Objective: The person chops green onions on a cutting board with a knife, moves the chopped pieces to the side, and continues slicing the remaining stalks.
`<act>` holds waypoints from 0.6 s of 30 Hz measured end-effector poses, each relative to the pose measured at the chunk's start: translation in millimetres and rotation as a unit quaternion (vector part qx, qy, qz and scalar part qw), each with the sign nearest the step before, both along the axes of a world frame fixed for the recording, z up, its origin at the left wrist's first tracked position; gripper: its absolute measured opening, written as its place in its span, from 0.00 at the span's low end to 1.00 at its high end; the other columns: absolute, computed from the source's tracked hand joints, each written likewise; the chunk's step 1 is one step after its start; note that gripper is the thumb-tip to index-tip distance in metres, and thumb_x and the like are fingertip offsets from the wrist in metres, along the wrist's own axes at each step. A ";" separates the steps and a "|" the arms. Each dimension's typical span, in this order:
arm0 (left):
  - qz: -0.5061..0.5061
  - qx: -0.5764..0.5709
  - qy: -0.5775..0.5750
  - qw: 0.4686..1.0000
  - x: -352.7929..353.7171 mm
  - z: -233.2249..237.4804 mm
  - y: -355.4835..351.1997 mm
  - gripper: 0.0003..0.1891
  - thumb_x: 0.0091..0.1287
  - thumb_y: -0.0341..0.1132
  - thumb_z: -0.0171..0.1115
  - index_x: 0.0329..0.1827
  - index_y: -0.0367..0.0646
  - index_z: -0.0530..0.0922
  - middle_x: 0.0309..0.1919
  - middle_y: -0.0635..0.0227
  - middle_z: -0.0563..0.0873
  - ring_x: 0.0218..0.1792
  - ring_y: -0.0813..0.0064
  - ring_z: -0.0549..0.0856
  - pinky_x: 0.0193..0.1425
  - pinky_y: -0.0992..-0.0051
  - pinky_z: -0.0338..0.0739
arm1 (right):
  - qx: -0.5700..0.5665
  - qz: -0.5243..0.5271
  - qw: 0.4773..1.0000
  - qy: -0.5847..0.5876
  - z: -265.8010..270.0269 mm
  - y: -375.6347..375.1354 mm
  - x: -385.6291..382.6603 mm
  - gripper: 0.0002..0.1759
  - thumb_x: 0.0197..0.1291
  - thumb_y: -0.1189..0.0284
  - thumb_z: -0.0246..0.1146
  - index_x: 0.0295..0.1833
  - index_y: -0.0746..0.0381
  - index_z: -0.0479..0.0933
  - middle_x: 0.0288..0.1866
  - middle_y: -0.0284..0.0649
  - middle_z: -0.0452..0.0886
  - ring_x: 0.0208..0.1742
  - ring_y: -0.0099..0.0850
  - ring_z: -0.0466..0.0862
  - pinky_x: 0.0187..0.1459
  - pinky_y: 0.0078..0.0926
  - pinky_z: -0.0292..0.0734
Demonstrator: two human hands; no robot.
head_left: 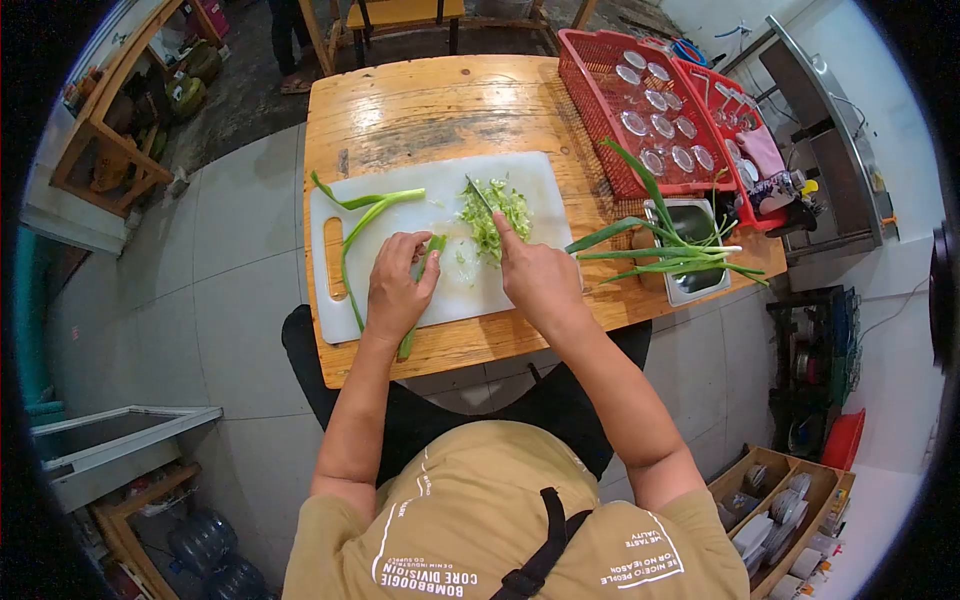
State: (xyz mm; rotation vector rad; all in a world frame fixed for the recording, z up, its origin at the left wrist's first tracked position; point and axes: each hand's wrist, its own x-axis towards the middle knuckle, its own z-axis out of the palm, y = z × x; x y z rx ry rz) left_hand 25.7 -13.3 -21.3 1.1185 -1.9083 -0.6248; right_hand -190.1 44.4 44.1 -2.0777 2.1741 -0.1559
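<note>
On a white cutting board (500,170) my left hand (402,280) is closed around a green onion bundle (436,244), whose lower end hangs past the board's front edge. My right hand (540,280) grips a knife (478,193), its blade resting over a pile of chopped green onion (502,214). Another green onion (384,202) lies whole at the board's left, beside the handle slot. More long green onions (680,262) lie across a metal container (692,222) to the right of the board.
The board rests on a wooden table (430,100). A red basket (590,110) of clear glasses stands at the back right, with a second red basket (745,205) beside it. Far behind the table, part of a person's leg and foot (294,84) shows near a yellow stool (405,14).
</note>
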 end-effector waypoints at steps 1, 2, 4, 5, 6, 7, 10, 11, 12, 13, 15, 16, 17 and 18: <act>0.001 -0.003 -0.002 1.000 1.1 0.3 1.0 0.13 0.73 0.29 0.72 0.59 0.38 0.84 0.41 0.59 0.85 0.43 0.58 0.86 0.54 0.59 0.84 | -0.001 -0.001 1.000 -0.003 -6.3 2.0 0.8 0.33 0.82 0.66 0.59 0.90 0.49 0.68 0.27 0.52 0.88 0.27 0.54 0.89 0.34 0.56 0.83; 0.002 -0.001 -0.004 1.000 1.5 1.2 2.1 0.13 0.73 0.29 0.72 0.59 0.38 0.84 0.41 0.59 0.85 0.43 0.58 0.86 0.54 0.59 0.84 | -0.003 -0.002 1.000 -0.006 -11.2 4.3 1.6 0.33 0.82 0.66 0.60 0.90 0.49 0.68 0.27 0.52 0.88 0.27 0.53 0.89 0.34 0.56 0.83; 0.001 0.009 -0.001 1.000 1.1 4.0 1.9 0.14 0.73 0.29 0.72 0.59 0.38 0.84 0.42 0.59 0.85 0.43 0.58 0.86 0.54 0.59 0.83 | 0.021 -0.010 1.000 -0.013 -12.4 26.6 2.0 0.34 0.82 0.66 0.60 0.90 0.49 0.67 0.27 0.52 0.88 0.27 0.54 0.89 0.34 0.56 0.83; 0.002 0.009 0.000 1.000 1.6 3.3 0.8 0.14 0.73 0.29 0.72 0.59 0.38 0.84 0.42 0.59 0.85 0.43 0.58 0.86 0.54 0.59 0.83 | 0.042 -0.020 0.999 -0.018 -11.4 37.1 1.2 0.34 0.82 0.66 0.60 0.90 0.49 0.67 0.27 0.52 0.88 0.27 0.54 0.89 0.34 0.56 0.83; -0.001 0.007 0.003 1.000 1.6 2.2 0.3 0.14 0.73 0.29 0.72 0.59 0.38 0.84 0.42 0.59 0.85 0.44 0.58 0.86 0.54 0.59 0.83 | 0.042 -0.019 0.999 -0.015 -8.7 42.8 0.7 0.34 0.82 0.66 0.60 0.90 0.49 0.67 0.27 0.52 0.88 0.27 0.54 0.89 0.34 0.56 0.83; -0.006 0.005 0.006 1.000 1.1 1.4 -0.1 0.14 0.73 0.29 0.72 0.59 0.38 0.84 0.42 0.59 0.85 0.44 0.58 0.86 0.54 0.59 0.83 | 0.052 -0.025 0.998 -0.016 -4.6 48.1 0.1 0.34 0.82 0.66 0.60 0.90 0.49 0.67 0.27 0.53 0.88 0.28 0.54 0.88 0.34 0.57 0.83; -0.007 -0.001 -0.006 1.000 0.1 2.6 -0.3 0.14 0.73 0.29 0.72 0.59 0.38 0.84 0.42 0.59 0.85 0.44 0.58 0.86 0.54 0.59 0.83 | 0.041 -0.016 0.999 -0.026 7.0 45.8 -12.2 0.36 0.80 0.66 0.61 0.91 0.49 0.66 0.26 0.52 0.87 0.27 0.54 0.89 0.34 0.56 0.84; -0.012 -0.001 -0.007 1.000 -0.2 2.1 -0.2 0.14 0.73 0.29 0.72 0.59 0.38 0.84 0.42 0.59 0.85 0.44 0.58 0.86 0.54 0.59 0.83 | 0.016 0.007 0.999 -0.033 10.2 39.3 -17.5 0.38 0.78 0.67 0.62 0.91 0.49 0.65 0.25 0.50 0.87 0.26 0.53 0.89 0.35 0.55 0.85; -0.009 -0.004 -0.009 1.000 -0.2 1.7 0.1 0.14 0.73 0.29 0.73 0.59 0.38 0.84 0.42 0.59 0.85 0.43 0.58 0.86 0.54 0.59 0.83 | 0.016 0.004 0.999 -0.033 12.8 32.4 -20.9 0.38 0.78 0.67 0.62 0.91 0.49 0.65 0.25 0.50 0.87 0.26 0.53 0.89 0.35 0.55 0.85; -0.003 -0.008 -0.010 1.000 -0.4 1.7 0.2 0.14 0.73 0.28 0.73 0.59 0.38 0.84 0.41 0.59 0.85 0.43 0.58 0.86 0.54 0.59 0.83 | 0.023 -0.005 0.999 -0.032 14.9 23.8 -23.0 0.36 0.81 0.65 0.61 0.91 0.49 0.65 0.26 0.52 0.87 0.27 0.55 0.88 0.35 0.57 0.84; -0.003 -0.008 -0.007 1.000 -0.2 2.9 0.3 0.14 0.73 0.28 0.73 0.59 0.38 0.84 0.42 0.59 0.85 0.43 0.58 0.86 0.53 0.59 0.83 | 0.031 -0.011 0.999 -0.032 10.2 19.5 -21.6 0.33 0.84 0.64 0.59 0.90 0.48 0.66 0.26 0.54 0.86 0.27 0.57 0.87 0.34 0.59 0.83; -0.004 -0.006 -0.004 1.000 0.2 2.8 1.0 0.14 0.73 0.28 0.72 0.59 0.38 0.84 0.42 0.59 0.85 0.43 0.58 0.86 0.53 0.60 0.83 | 0.023 -0.017 0.999 -0.019 -0.8 22.6 -20.1 0.35 0.82 0.65 0.60 0.91 0.48 0.66 0.25 0.52 0.86 0.27 0.55 0.88 0.34 0.57 0.83; -0.002 -0.004 -0.005 1.000 0.5 2.0 2.4 0.14 0.73 0.28 0.72 0.59 0.38 0.84 0.42 0.59 0.85 0.43 0.58 0.86 0.53 0.60 0.83 | 0.017 -0.023 1.000 -0.007 -9.5 28.3 -18.0 0.37 0.79 0.66 0.61 0.91 0.48 0.66 0.24 0.50 0.86 0.26 0.53 0.89 0.33 0.54 0.84; -0.002 -0.001 -0.002 1.000 0.3 1.7 2.7 0.14 0.73 0.28 0.72 0.59 0.38 0.84 0.42 0.59 0.85 0.43 0.58 0.86 0.53 0.60 0.84 | 0.018 -0.021 1.000 -0.008 -13.5 41.3 -15.4 0.37 0.79 0.66 0.61 0.91 0.48 0.66 0.24 0.50 0.86 0.26 0.53 0.89 0.33 0.54 0.84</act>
